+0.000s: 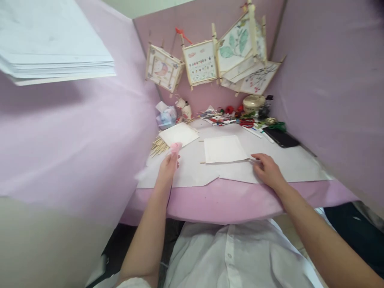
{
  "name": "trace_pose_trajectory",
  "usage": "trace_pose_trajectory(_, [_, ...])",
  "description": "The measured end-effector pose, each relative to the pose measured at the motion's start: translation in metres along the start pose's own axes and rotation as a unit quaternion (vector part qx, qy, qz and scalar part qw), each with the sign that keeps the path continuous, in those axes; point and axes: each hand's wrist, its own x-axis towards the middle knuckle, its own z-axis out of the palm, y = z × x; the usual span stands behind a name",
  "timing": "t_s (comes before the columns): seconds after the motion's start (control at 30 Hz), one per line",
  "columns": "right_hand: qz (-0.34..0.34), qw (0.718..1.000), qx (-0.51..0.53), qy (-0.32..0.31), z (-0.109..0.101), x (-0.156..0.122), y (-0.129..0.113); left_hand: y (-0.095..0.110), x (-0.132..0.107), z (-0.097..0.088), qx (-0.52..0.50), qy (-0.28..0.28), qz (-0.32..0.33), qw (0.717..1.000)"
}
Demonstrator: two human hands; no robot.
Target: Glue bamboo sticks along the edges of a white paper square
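Observation:
My left hand (169, 163) is closed around a pink glue gun (176, 148), held over the left part of the table. A dark cord runs down beside that wrist. My right hand (268, 170) rests on the table, its curled fingertips at the lower right corner of a white paper panel (225, 149). Thin wooden sticks stick out from the panel's left side. Another white panel (180, 134) lies behind my left hand, partly over a bundle of thin wooden sticks (159, 147).
Paper lanterns (200, 62) with painted pictures hang at the back. Pens, red-handled scissors (247, 123), a round lidded container (253, 103) and a black phone (281, 137) lie along the back and right. Pink walls enclose the table; stacked white sheets (54, 44) jut in at upper left.

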Motion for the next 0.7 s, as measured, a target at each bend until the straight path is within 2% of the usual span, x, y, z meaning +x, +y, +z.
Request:
trace_pose_trajectory(0.07, [-0.029,1.0,-0.011,-0.008,-0.002,0.001,-0.007,0.006,0.003,0.016,-0.046,-0.057,-0.041,0.996])
trace_pose_trajectory(0.17, [-0.048,0.998,-0.046,-0.024,-0.005,0.002,-0.016,0.011,0.004,0.045,-0.063,-0.131,-0.078,0.986])
trace_pose_trajectory(0.33, [-0.032,0.994,-0.092,-0.054,-0.007,0.001,-0.026,0.014,0.006,0.099,-0.041,-0.239,-0.107,0.964])
trace_pose_trajectory(0.47, [-0.022,0.993,-0.101,-0.062,-0.005,0.001,-0.024,0.013,0.01,0.133,-0.005,-0.293,-0.119,0.949])
trace_pose_trajectory(0.57, [-0.02,0.997,-0.068,-0.025,-0.004,0.002,-0.02,0.012,0.01,0.148,0.018,-0.318,-0.119,0.94])
trace_pose_trajectory(0.7, [0.025,0.997,0.007,0.076,-0.01,0.008,-0.013,0.009,0.008,0.155,0.051,-0.331,-0.11,0.936])
